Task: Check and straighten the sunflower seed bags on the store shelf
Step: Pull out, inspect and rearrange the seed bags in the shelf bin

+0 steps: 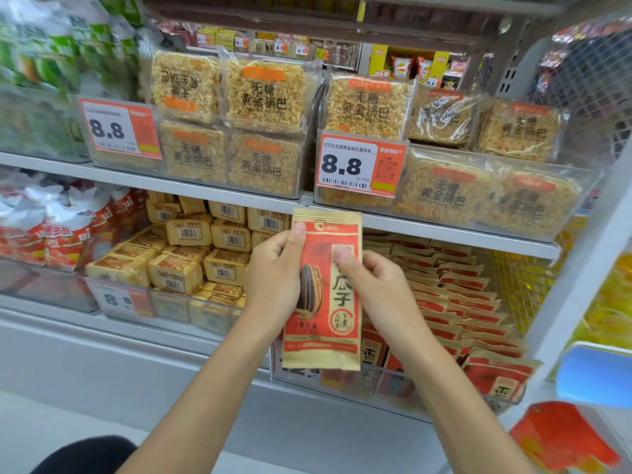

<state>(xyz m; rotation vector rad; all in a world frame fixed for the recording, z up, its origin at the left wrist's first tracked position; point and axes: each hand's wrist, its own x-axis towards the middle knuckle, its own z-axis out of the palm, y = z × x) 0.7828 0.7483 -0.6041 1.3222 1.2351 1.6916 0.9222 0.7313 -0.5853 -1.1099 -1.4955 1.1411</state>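
Fingers (pixel 297 230) of the left hand (pixel 273 275) curl round the left edge of a seed bag (pixel 325 292), thumb on its front near the top. Right hand (pixel 372 285) pinches the bag's right side, thumb on the front. Bag is upright, held in front of the shelf (pixel 444 230) edge (red-gold, seed picture facing out). Behind it, more seed bags (pixel 461 302) lie stacked in a clear bin (pixel 383 384). Left of those: yellow packs (pixel 191 254).

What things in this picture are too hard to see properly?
Head view:
Back of the sunflower seed bag: faces away from camera.
Price tag below it: partly covered by that bag.
Green packets, top left: blurred.
Red object, bottom right: blurred, can't tell what.
Small print low on the bag: too small.
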